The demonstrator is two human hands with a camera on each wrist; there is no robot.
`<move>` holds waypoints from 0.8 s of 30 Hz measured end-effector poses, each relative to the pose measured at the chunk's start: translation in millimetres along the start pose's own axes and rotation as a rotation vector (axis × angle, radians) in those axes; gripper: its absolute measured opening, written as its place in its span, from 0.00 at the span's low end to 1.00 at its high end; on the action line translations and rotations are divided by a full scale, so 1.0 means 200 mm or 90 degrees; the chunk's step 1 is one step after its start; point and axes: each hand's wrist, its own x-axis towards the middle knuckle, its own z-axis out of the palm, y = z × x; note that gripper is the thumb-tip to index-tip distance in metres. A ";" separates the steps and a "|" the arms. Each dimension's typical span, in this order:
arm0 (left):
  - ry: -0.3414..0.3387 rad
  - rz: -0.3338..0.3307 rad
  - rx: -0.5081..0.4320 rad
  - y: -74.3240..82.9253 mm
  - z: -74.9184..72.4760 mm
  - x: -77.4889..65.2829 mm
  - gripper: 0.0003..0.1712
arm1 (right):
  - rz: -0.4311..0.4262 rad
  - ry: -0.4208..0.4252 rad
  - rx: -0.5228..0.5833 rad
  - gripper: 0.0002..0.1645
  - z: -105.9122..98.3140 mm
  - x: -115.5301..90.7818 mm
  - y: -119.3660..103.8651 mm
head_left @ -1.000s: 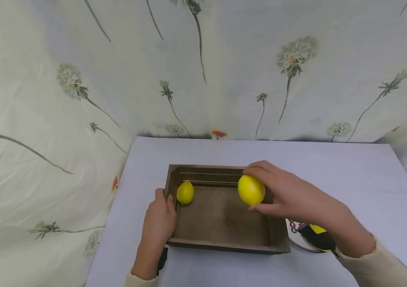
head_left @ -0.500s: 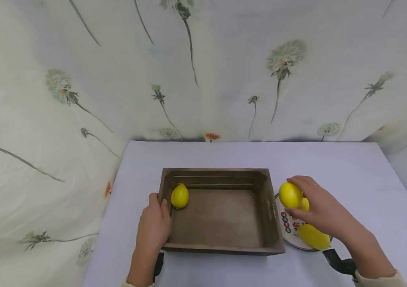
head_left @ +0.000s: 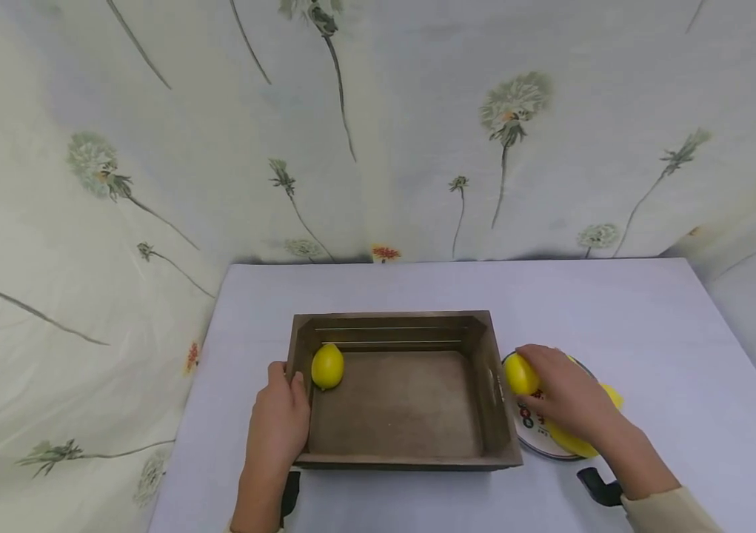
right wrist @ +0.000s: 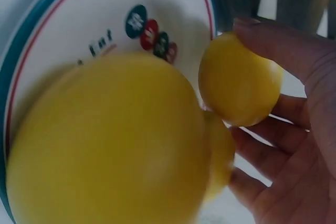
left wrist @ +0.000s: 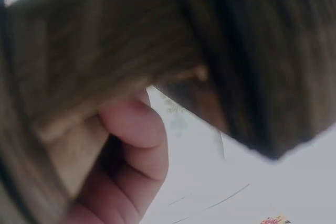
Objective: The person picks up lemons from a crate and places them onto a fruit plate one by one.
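A brown wooden crate (head_left: 404, 407) stands on the table, with one lemon (head_left: 327, 366) inside by its left wall. My left hand (head_left: 278, 422) grips the crate's left end; in the left wrist view, curled fingers (left wrist: 139, 135) come through its handle slot. Right of the crate, my right hand (head_left: 567, 392) holds another lemon (head_left: 520, 374) between thumb and fingers, at the near-crate side of a printed round plate (head_left: 534, 442). More yellow fruit (head_left: 571, 442) lies on that plate, partly hidden under the hand. The right wrist view shows a large yellow fruit (right wrist: 105, 145) close up.
A white cloth (head_left: 644, 340) covers the table. Behind and to the left hangs a dandelion-print curtain (head_left: 404, 133). Black curved pieces (head_left: 599, 488) sit at both wrists. The plate stands close against the crate's right end.
My right hand has carried its lemon from above the crate rightward and down to the plate. The left hand keeps its grip on the crate. The head view has shifted slightly.
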 end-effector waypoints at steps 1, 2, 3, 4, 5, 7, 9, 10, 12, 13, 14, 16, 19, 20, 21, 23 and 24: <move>0.000 -0.001 -0.001 0.00 0.00 0.00 0.19 | -0.004 0.005 -0.006 0.41 0.01 0.01 0.00; 0.000 0.000 -0.003 0.00 0.00 0.00 0.19 | -0.007 0.008 -0.013 0.41 0.02 0.01 0.00; 0.000 0.002 -0.004 0.00 0.00 0.00 0.19 | -0.008 0.010 -0.017 0.41 0.03 0.02 0.00; 0.000 0.003 -0.005 0.00 0.00 0.00 0.19 | -0.009 0.012 -0.023 0.42 0.04 0.02 0.00; 0.000 0.004 -0.006 0.00 0.00 0.00 0.19 | -0.009 0.013 -0.027 0.42 0.04 0.02 0.00; 0.002 0.006 -0.005 0.00 0.00 0.00 0.19 | -0.009 0.016 -0.034 0.44 0.05 0.02 0.00; 0.003 0.006 -0.005 0.00 0.00 0.00 0.19 | -0.004 0.015 -0.039 0.45 0.05 0.02 0.00; 0.002 0.005 -0.005 0.00 0.00 0.00 0.19 | -0.002 0.015 -0.040 0.46 0.05 0.02 0.00; 0.002 0.005 -0.006 0.00 -0.01 0.00 0.19 | -0.002 0.018 -0.045 0.48 0.05 0.03 -0.01; 0.002 0.006 -0.007 0.00 -0.01 0.00 0.19 | -0.003 0.019 -0.049 0.48 0.05 0.03 -0.01; 0.002 0.007 -0.008 0.00 -0.01 0.00 0.19 | -0.003 0.020 -0.054 0.48 0.06 0.03 -0.01; 0.002 0.008 -0.008 0.00 -0.01 0.00 0.20 | -0.008 0.025 -0.066 0.49 0.06 0.02 -0.01; 0.002 0.010 -0.008 0.00 -0.01 0.00 0.20 | -0.012 0.027 -0.081 0.49 0.06 0.02 -0.01; 0.001 0.010 -0.007 0.00 -0.01 0.00 0.20 | -0.013 0.027 -0.085 0.49 0.06 0.02 -0.01; 0.001 0.011 -0.005 0.00 -0.01 0.00 0.19 | -0.013 0.027 -0.088 0.50 0.06 0.02 -0.01; 0.001 0.010 -0.003 0.00 -0.01 0.00 0.19 | -0.015 0.026 -0.089 0.51 0.06 0.01 -0.01; 0.001 0.010 -0.002 0.00 -0.01 0.00 0.19 | -0.016 0.025 -0.090 0.51 0.06 0.01 -0.01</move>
